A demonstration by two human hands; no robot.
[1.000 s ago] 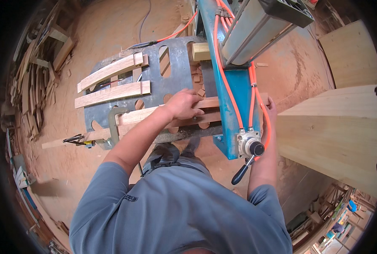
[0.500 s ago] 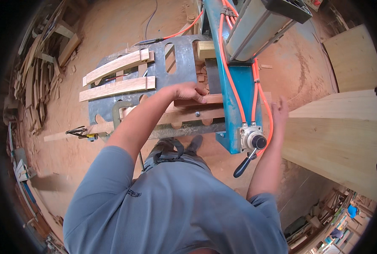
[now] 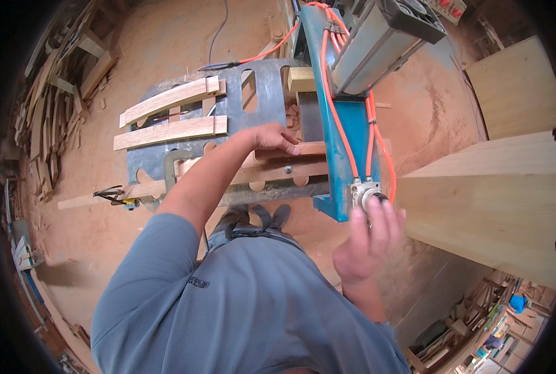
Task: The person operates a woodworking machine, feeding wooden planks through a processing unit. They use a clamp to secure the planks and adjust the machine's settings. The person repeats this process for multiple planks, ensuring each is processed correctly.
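Observation:
My left hand (image 3: 270, 137) lies on a curved wooden strip (image 3: 309, 149), fingers curled over its top, pressing it onto a grey metal jig plate (image 3: 265, 81). The strip runs under a blue machine arm (image 3: 342, 149) with orange hoses (image 3: 326, 93). My right hand (image 3: 368, 240) is blurred, its fingers stretched up against the silver valve (image 3: 362, 190) at the arm's near end. It covers the black lever below the valve, so whether it touches the lever is hidden.
Two more wooden slats (image 3: 169, 100) (image 3: 165, 132) lie on the jig's left part. A grey motor housing (image 3: 377, 37) sits above the arm. Large pale boards (image 3: 496, 193) stand on the right. Scrap wood (image 3: 47, 118) is piled left, and a black-and-yellow tool (image 3: 114, 194) lies on a long strip.
My right hand has dropped from beside the boards to the valve at the arm's end, hiding the black lever. My left hand stays on the curved strip.

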